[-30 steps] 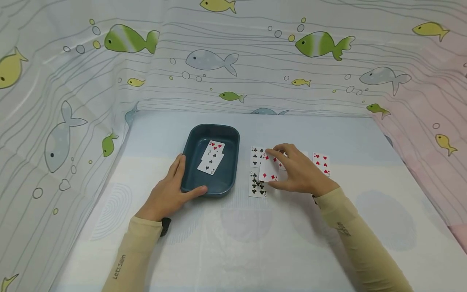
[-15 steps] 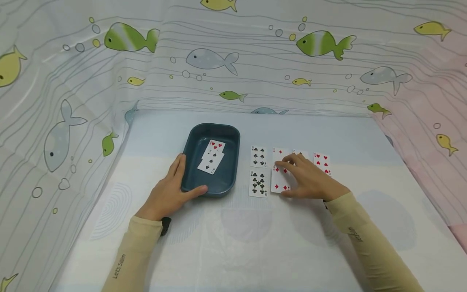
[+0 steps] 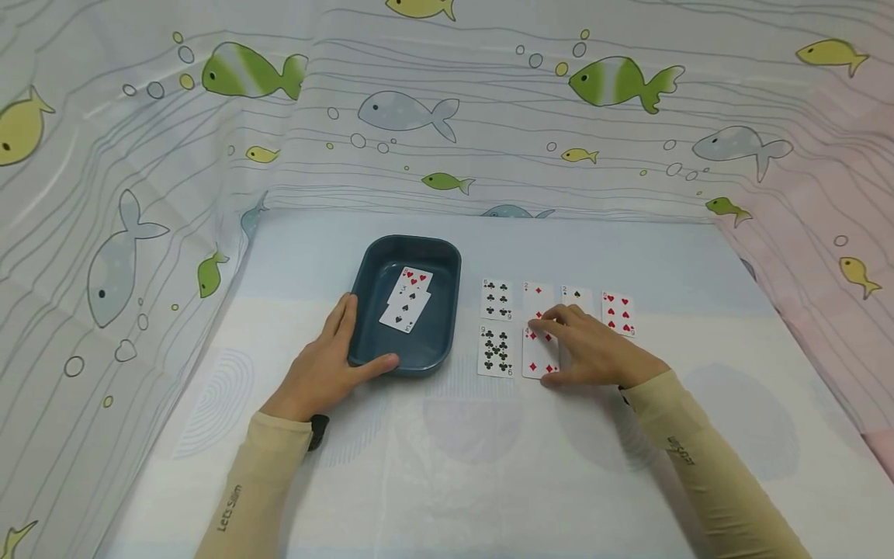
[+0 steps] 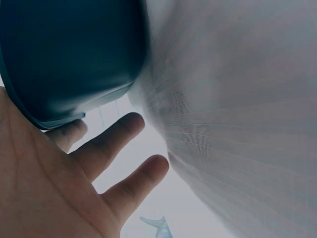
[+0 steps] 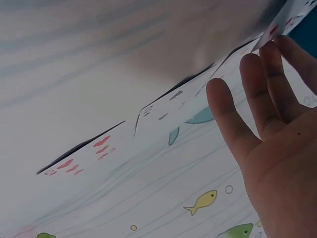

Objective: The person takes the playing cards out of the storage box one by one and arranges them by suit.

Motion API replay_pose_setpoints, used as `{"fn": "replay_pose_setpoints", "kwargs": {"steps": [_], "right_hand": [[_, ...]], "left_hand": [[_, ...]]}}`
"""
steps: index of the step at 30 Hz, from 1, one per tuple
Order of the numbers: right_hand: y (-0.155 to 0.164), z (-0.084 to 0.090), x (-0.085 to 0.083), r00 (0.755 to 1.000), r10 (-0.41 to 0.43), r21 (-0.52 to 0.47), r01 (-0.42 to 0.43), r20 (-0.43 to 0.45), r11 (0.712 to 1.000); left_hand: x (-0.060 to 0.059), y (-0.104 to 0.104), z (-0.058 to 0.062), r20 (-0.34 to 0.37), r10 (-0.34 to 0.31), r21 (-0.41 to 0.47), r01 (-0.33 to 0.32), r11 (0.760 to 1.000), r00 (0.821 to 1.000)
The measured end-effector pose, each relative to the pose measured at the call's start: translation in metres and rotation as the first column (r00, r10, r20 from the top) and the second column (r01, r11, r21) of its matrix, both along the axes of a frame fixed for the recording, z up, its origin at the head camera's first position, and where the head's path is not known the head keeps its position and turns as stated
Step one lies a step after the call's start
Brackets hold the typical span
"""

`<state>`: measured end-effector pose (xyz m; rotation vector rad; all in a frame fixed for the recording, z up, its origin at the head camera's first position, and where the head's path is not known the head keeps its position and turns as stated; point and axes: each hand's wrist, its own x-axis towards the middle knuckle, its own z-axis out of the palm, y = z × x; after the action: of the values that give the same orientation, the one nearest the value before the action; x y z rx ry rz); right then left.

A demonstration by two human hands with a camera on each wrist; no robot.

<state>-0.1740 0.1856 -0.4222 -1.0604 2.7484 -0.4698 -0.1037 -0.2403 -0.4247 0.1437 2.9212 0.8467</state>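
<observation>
Beige-sleeved left hand [image 3: 323,371] rests flat against the near-left corner of the dark teal tray [image 3: 370,268], fingers relaxed, thumb on its front rim. 2 cards [image 3: 406,299] lie inside the tray. Right of it: 6 of clubs [image 3: 495,299], 9 of clubs [image 3: 495,351]. Right hand [image 3: 594,349], fingers straight, presses the 4 of diamonds [image 3: 536,359], just beside the 9. Red hearts card [image 3: 618,313] lies far right.

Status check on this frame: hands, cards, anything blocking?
Left hand steadies teal tray. Right hand flat, fingers pressing four of diamonds. Nothing blocking.
</observation>
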Motion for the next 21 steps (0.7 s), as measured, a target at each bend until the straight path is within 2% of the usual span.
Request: {"fn": "replay_pose_setpoints", "kwargs": {"steps": [21], "right_hand": [[0.0019, -0.0031, -0.0022, 0.999, -0.040, 0.011, 0.040, 0.025, 0.999]], "left_hand": [[-0.0008, 0.0002, 0.0000, 0.003, 0.003, -0.004, -0.003, 1.000, 1.000]]}}
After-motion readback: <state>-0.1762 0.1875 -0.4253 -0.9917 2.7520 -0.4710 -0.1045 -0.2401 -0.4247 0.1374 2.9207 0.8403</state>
